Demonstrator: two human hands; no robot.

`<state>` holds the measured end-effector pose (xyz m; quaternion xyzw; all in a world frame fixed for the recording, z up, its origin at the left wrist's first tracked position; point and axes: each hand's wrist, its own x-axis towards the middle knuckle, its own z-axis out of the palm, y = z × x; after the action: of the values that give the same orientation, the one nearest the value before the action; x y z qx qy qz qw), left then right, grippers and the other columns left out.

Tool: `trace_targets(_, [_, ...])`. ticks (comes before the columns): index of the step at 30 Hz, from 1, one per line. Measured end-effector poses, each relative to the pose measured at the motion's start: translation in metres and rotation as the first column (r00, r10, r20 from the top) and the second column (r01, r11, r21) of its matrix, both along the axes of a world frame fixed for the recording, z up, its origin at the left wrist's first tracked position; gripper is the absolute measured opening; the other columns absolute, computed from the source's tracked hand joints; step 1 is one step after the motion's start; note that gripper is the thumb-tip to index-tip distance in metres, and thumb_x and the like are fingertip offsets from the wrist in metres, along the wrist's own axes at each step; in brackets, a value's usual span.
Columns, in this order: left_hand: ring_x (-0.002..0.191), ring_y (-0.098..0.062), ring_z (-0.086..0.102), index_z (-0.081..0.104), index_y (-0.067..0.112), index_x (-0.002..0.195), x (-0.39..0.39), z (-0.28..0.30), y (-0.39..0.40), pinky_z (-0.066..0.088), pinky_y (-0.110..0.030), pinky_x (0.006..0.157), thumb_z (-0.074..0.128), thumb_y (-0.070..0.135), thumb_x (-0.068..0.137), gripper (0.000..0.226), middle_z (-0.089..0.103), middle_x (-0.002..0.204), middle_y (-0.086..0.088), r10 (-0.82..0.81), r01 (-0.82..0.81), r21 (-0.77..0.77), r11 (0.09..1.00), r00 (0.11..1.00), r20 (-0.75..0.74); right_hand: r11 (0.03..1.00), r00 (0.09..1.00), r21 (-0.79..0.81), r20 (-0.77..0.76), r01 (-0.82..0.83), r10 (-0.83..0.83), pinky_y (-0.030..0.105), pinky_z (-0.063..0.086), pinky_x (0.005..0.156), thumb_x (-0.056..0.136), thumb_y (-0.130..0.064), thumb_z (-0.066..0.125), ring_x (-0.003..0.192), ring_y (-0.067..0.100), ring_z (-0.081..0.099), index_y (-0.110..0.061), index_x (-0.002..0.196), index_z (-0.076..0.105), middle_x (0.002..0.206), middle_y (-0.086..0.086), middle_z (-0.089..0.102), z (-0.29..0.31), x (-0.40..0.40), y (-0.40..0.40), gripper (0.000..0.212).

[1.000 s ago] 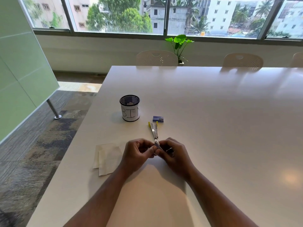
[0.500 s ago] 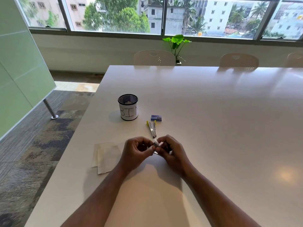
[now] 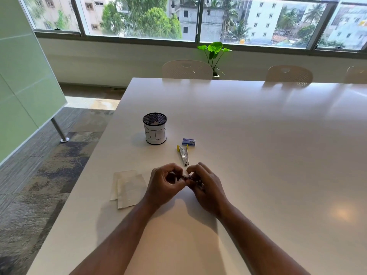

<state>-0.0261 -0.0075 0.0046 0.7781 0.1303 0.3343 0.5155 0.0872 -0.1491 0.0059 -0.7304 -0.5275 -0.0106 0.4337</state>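
Note:
My left hand (image 3: 165, 184) and my right hand (image 3: 206, 186) meet fingertip to fingertip just above the white table (image 3: 258, 145). Between them they pinch a small metallic piece with a bit of white on it (image 3: 186, 176); what it is cannot be told, as the fingers cover most of it. Just beyond the hands an opened yellow and silver stapler (image 3: 183, 154) lies flat on the table. A small blue staple box (image 3: 189, 141) sits behind the stapler.
A black mesh cup labelled BIN (image 3: 155, 129) stands at the back left of the stapler. Folded pale papers (image 3: 128, 188) lie left of my left hand, near the table's left edge. Chairs (image 3: 186, 69) and a potted plant (image 3: 214, 54) stand beyond the far edge.
The silvery piece that stuck up between my fingertips a second ago is now tucked lower between them. Both hands stay together at the same spot.

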Motion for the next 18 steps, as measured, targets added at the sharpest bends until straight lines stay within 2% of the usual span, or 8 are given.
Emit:
trace_targets(4, [0.057,-0.021,0.061,0.07,0.018,0.078,-0.0008,0.0025,-0.0023,0.052,-0.038,0.054,0.075,0.032,0.072,0.016,0.069,0.067,-0.005,0.01,-0.01,0.037,0.999,1.0,0.007,1.0,0.999,0.006,0.042,-0.003,0.003,0.031,0.052,0.069,0.095,-0.027,0.071,0.083,0.012,0.06,-0.025,0.112,0.059,0.103,-0.012,0.063,0.0001,-0.0008,-0.0012,0.02])
trace_targets(6, [0.057,-0.023,0.062,0.07,0.024,0.078,-0.001,0.0036,-0.0032,0.052,-0.038,0.054,0.075,0.031,0.072,0.01,0.07,0.067,-0.004,0.006,-0.007,0.054,0.999,1.0,0.017,1.0,0.998,0.005,0.058,-0.001,0.001,0.036,0.054,0.071,0.095,-0.027,0.07,0.087,0.014,0.062,-0.023,0.111,0.061,0.102,-0.01,0.066,-0.0006,-0.0011,-0.001,0.019])
trace_targets(10, [0.058,-0.029,0.065,0.071,0.019,0.078,-0.0015,0.0026,-0.0033,0.055,-0.039,0.054,0.074,0.024,0.074,0.008,0.071,0.069,-0.003,0.023,-0.025,0.074,0.997,0.999,0.024,1.0,0.997,0.02,0.08,0.011,-0.013,0.038,0.055,0.072,0.095,-0.029,0.068,0.088,0.016,0.065,-0.028,0.11,0.058,0.1,-0.009,0.071,-0.001,-0.0015,-0.0007,0.018])
trace_targets(13, [0.058,-0.024,0.067,0.068,0.015,0.074,-0.0005,0.0018,-0.0037,0.055,-0.034,0.055,0.067,0.018,0.072,0.004,0.071,0.068,-0.001,0.049,-0.05,0.067,0.996,0.999,0.015,0.996,0.996,0.059,-0.063,0.073,-0.07,0.036,0.056,0.072,0.093,-0.034,0.058,0.082,0.012,0.069,-0.034,0.109,0.053,0.09,-0.015,0.072,-0.0003,0.0008,-0.0014,0.017])
trace_targets(15, [0.064,-0.03,0.072,0.069,0.011,0.075,-0.0001,0.0011,-0.0029,0.059,-0.041,0.06,0.067,0.008,0.073,0.004,0.074,0.071,-0.002,0.041,-0.041,0.037,0.998,0.999,0.001,0.991,0.987,0.087,-0.136,0.097,-0.084,0.035,0.056,0.071,0.093,-0.033,0.056,0.078,0.009,0.07,-0.034,0.107,0.051,0.086,-0.017,0.072,-0.0024,0.0031,-0.0008,0.015])
trace_targets(18, [0.071,-0.029,0.074,0.069,0.007,0.081,0.0001,0.0007,-0.0008,0.061,-0.041,0.062,0.066,0.0,0.073,0.011,0.077,0.081,-0.004,0.033,-0.033,-0.013,0.999,0.999,-0.01,0.98,0.948,0.178,-0.316,0.092,-0.032,0.037,0.06,0.076,0.1,-0.024,0.056,0.084,0.015,0.075,-0.03,0.109,0.048,0.094,-0.01,0.077,-0.0063,0.0062,0.0006,0.014])
